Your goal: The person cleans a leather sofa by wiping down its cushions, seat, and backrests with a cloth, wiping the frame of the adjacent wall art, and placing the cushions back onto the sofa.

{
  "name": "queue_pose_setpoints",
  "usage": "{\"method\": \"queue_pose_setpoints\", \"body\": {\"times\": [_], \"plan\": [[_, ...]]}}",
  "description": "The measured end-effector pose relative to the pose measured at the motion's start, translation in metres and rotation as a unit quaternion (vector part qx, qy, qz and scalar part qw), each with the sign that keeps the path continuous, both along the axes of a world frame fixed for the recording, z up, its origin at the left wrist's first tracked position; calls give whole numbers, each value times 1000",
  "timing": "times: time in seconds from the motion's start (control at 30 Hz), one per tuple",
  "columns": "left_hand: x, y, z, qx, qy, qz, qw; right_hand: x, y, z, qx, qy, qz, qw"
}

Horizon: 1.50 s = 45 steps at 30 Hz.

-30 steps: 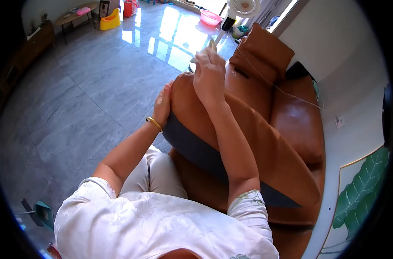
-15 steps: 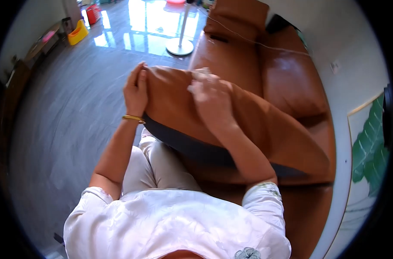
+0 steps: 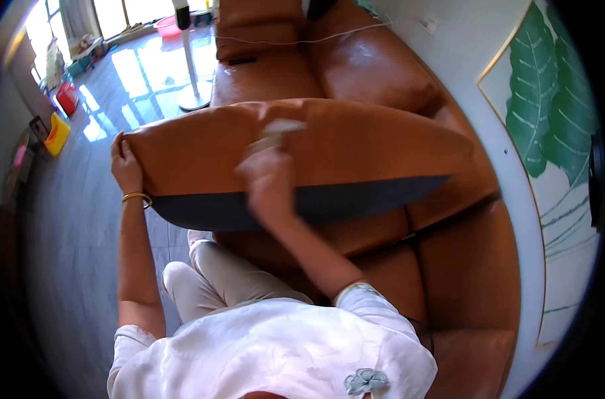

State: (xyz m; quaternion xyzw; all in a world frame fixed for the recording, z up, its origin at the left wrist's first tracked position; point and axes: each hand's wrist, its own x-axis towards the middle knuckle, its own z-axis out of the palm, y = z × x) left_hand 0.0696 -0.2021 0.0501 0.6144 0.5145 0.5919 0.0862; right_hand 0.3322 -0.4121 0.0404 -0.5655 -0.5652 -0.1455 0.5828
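Down from the top edge of the brown cushion (image 3: pixel 355 143), the right hand (image 3: pixel 270 183) has moved in front of its broad face, so blurred that its fingers' exact closure is hard to read, though they hold a pale item (image 3: pixel 282 128) whose shape and material I cannot tell. Raised and tilted over the seats of the sofa (image 3: pixel 269 83), the cushion shows creased, curved leather above a dark grey panel (image 3: pixel 349 196) that the right hand partly hides, while the left hand (image 3: pixel 127 169) has its fingers around the cushion's left end, some tips out of sight
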Motion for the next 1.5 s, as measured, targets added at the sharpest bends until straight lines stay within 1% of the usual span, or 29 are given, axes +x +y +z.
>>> {"method": "queue_pose_setpoints", "body": {"times": [0.07, 0.1, 0.2, 0.23, 0.33, 0.37, 0.47, 0.5, 0.57, 0.6, 0.63, 0.67, 0.7, 0.77, 0.83, 0.87, 0.9, 0.97, 1.07, 1.1, 1.13, 1.17, 1.2, 1.27, 1.37, 1.4, 1.43, 1.47, 1.5], "plan": [[-9, 13, -5, 6, 26, 11, 1000, -25, 0, 5, -16, -209, -17, 978], [-15, 11, -7, 3, 29, 13, 999, -1, -1, -2, -85, -90, 15, 992], [-17, 8, -13, 2, 23, 0, 1000, 127, -52, 25, -68, -166, -182, 967], [-18, 7, -14, 2, 16, -4, 1000, 158, -77, 51, -82, -31, -240, 967], [-13, 3, -20, 5, 6, 14, 1000, 275, -145, 51, 20, -20, -512, 859], [-13, 2, -23, 7, -2, 7, 1000, 315, -154, 30, 36, -166, -669, 723], [-14, -3, -25, -5, -26, -7, 1000, 304, -144, 62, -85, 94, -640, 758], [-17, -3, -27, -7, -24, -3, 1000, 293, -129, 61, -5, -31, -577, 816], [-20, -1, -30, -8, -23, 5, 1000, 231, -76, 79, 85, -120, -390, 909], [-18, -5, -26, -14, -16, 20, 1000, 193, -56, 83, 6, -136, -291, 947], [-20, -4, -27, -11, -5, 26, 1000, 173, -29, 67, 31, -107, -93, 989], [-25, -1, -28, -10, 7, 31, 999, 145, -10, 33, 3, -74, -66, 995], [-27, 0, -29, -9, 19, 35, 999, 108, -16, 60, -147, -25, -93, 984], [-28, -8, -24, -10, 34, 45, 998, 144, -19, 65, -106, -191, -1, 976], [-33, -13, -26, -3, 31, 37, 999, 223, -49, 86, -101, -188, -144, 966], [-32, -19, -25, -4, 44, 41, 998, 250, -81, 105, -141, -12, -243, 960], [-28, -25, -24, -5, 39, 35, 999, 302, -107, 113, -160, -22, -316, 935], [-21, -34, -21, -3, 26, 28, 999, 378, -162, 100, -140, -183, -569, 790], [-16, -37, -24, 19, 21, 37, 999, 375, -179, 92, -165, -93, -701, 687], [-15, -39, -27, 15, 19, 43, 999, 366, -177, 82, -101, -72, -675, 727], [-17, -40, -30, 12, 16, 51, 998, 330, -171, 86, -96, -69, -681, 723], [-22, -40, -31, 8, 18, 60, 998, 299, -157, 78, -20, -70, -611, 789], [-27, -41, -29, 7, 34, 64, 997, 262, -153, 83, -20, -75, -397, 914], [-30, -41, -26, 6, 64, 64, 996, 186, -115, 37, -4, -95, -289, 953], [-34, -36, -22, -9, 68, 63, 996, 146, -125, -13, -118, -80, -212, 967], [-36, -35, -21, -6, 78, 69, 995, 168, -141, -2, -45, 7, -230, 972], [-38, -35, -20, -4, 90, 73, 993, 200, -158, 11, -1, -135, -375, 917], [-39, -36, -20, -3, 100, 76, 992, 234, -178, 20, 16, 129, -306, 943], [-39, -37, -20, 0, 99, 71, 993, 281, -202, -1, -84, -88, -560, 819]]}}
